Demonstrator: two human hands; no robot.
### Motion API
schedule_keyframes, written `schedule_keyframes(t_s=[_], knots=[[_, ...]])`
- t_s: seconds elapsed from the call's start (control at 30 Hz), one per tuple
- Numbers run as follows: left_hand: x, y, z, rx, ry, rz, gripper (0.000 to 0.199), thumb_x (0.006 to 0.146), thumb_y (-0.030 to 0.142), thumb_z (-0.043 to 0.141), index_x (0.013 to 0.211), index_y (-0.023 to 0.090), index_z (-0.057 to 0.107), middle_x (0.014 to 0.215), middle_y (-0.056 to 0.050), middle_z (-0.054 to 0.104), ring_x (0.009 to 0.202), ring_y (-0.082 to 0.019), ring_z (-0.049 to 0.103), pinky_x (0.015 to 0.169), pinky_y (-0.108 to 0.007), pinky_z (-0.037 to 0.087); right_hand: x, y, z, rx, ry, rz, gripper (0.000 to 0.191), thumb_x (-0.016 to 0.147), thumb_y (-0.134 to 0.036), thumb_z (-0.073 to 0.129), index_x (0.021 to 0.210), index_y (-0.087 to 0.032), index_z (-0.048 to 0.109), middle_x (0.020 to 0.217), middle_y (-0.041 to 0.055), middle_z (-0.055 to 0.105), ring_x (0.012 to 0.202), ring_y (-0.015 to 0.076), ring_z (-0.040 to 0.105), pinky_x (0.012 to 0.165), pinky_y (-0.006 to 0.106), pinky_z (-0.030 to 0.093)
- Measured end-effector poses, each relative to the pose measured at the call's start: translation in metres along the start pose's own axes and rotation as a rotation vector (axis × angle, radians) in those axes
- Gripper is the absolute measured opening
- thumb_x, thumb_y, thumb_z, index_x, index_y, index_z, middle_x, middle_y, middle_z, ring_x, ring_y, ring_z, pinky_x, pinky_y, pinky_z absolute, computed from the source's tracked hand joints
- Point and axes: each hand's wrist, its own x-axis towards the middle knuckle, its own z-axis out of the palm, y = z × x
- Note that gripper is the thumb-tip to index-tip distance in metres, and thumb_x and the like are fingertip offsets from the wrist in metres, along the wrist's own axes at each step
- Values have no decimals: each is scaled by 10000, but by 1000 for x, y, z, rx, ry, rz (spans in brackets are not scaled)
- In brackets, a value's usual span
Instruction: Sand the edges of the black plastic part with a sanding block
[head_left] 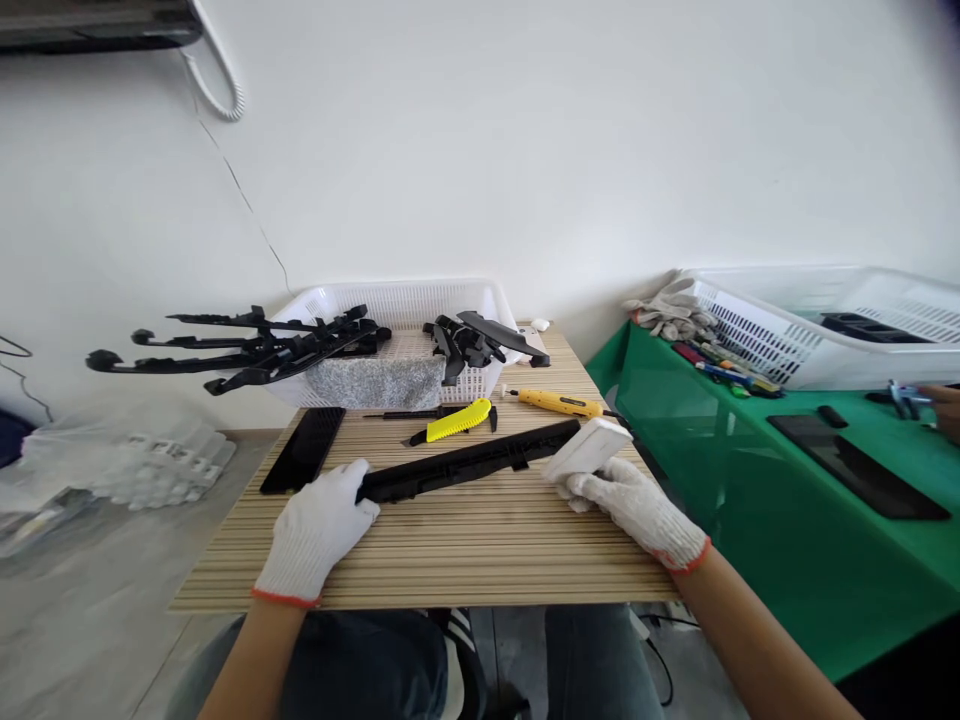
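My left hand (319, 530), in a white knit glove with an orange cuff, grips the left end of a long black plastic trim strip (472, 462). The strip slants up to the right above the slatted tabletop (450, 560). My right hand (630, 503), gloved the same way, is closed on a white rectangular block (589, 450). The block lies close to the strip's right end and overlaps it in view; whether they touch I cannot tell. Beyond the strip lie a yellow utility knife (459, 421) and a yellow corded pen-shaped tool (559, 403).
A white basket (397, 300) with black plastic parts (300, 345) overhanging its left side stands against the wall. A dark flat phone-like slab (304, 450) lies at the left. On the right, a green-covered table (675, 430) bears another basket (765, 350), pens and gloves; another person's hand (943, 405) shows there.
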Motion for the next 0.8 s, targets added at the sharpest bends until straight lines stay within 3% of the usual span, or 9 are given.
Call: schedule_keyframes(t_s=[0.13,0.27,0.43,0.53,0.67,0.8], knots=[[-3,3,2,7,20,26,319,829,272,445,1109,222,592,1073,-123,702,996,-312,679,783,-393,512,-2,1,3,-121,-62,-73,306,738,-464,628,831,-180,693,736,31,634,703,177,554,686,309,460],[-6,4,3,3,20,36,295,828,271,444,1079,217,589,1048,-124,700,978,-312,680,771,-393,510,-7,-3,14,-121,112,-1,300,682,-460,645,774,-175,629,683,12,604,657,166,518,641,296,427],[-9,5,5,14,19,62,270,828,262,456,1063,212,581,1034,-120,696,975,-307,679,782,-395,505,-3,2,28,57,210,43,443,712,-599,613,825,-174,567,631,5,569,537,132,431,502,269,340],[-10,5,5,21,12,82,275,830,247,463,1076,209,581,1063,-116,694,992,-294,675,807,-389,501,5,11,27,-7,330,69,501,695,-549,651,1002,-155,609,738,26,622,624,170,519,549,281,397],[-9,5,5,27,-2,94,283,830,227,461,1086,214,583,1069,-94,697,985,-282,674,811,-382,499,11,19,24,-102,456,50,854,661,-547,684,1379,-127,490,982,81,677,829,240,627,715,334,489],[-6,11,5,54,20,104,273,831,227,470,1078,214,584,1064,-105,693,980,-282,672,815,-384,497,5,13,28,-265,571,42,931,673,-566,667,1478,-177,407,1170,110,665,1027,302,635,864,400,478]])
